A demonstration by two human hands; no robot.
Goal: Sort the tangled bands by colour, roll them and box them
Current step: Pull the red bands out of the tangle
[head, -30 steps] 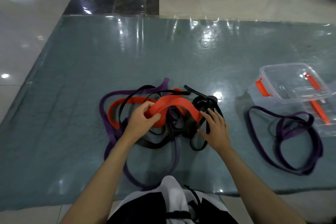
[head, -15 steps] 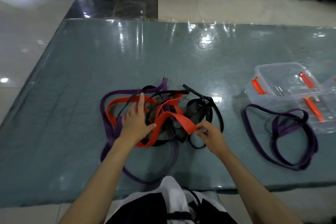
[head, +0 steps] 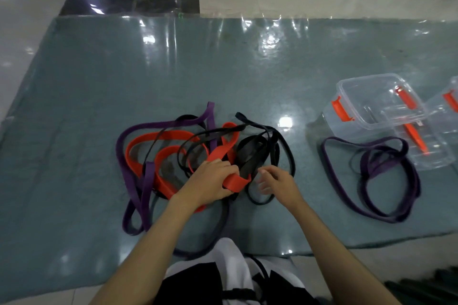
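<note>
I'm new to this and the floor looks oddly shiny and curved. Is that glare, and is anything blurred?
Head view: white glare patches dot the glossy mat, one bright spot beside the tangle; the wide lens bows the mat's edges; the right hand is smeared at the fingers, the left hand gripping the orange band is sharper; the clear box also glints faintly.

Dim, bluish light; glare patches on the mat (head: 247,62); edges bowed.
</note>
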